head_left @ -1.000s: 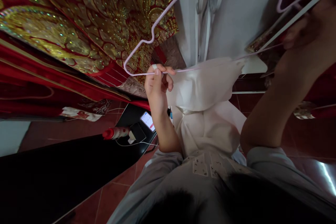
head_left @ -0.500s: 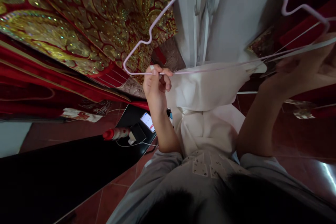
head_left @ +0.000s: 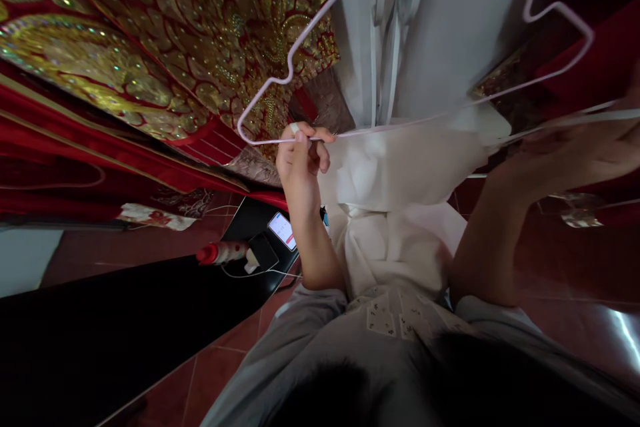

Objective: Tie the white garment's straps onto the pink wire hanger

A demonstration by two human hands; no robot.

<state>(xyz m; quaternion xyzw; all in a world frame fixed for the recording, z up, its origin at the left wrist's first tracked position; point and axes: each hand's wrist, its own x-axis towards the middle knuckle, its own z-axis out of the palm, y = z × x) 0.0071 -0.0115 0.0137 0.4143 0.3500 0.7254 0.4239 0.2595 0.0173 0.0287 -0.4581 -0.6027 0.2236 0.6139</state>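
Observation:
My left hand (head_left: 300, 157) is closed in a pinch on the lower bar of a pale pink wire hanger (head_left: 310, 30) held up in front of me. A white garment (head_left: 400, 173) hangs from that bar down towards my chest. My right hand (head_left: 585, 150) is out at the right edge, blurred, its fingers closed round a thin white strap (head_left: 565, 121) of the garment, just below the hanger's right end.
Red and gold embroidered fabric (head_left: 150, 33) fills the upper left. A black table (head_left: 125, 327) below it carries a phone (head_left: 281, 230), a dark device with a cable and a red-capped object (head_left: 220, 253). White wall panels (head_left: 440, 27) stand ahead, red floor tiles below.
My right hand has dropped from the upper right corner to mid-height at the right edge, drawing the white strap with it. The hanger's right end now shows free. My left hand has stayed put.

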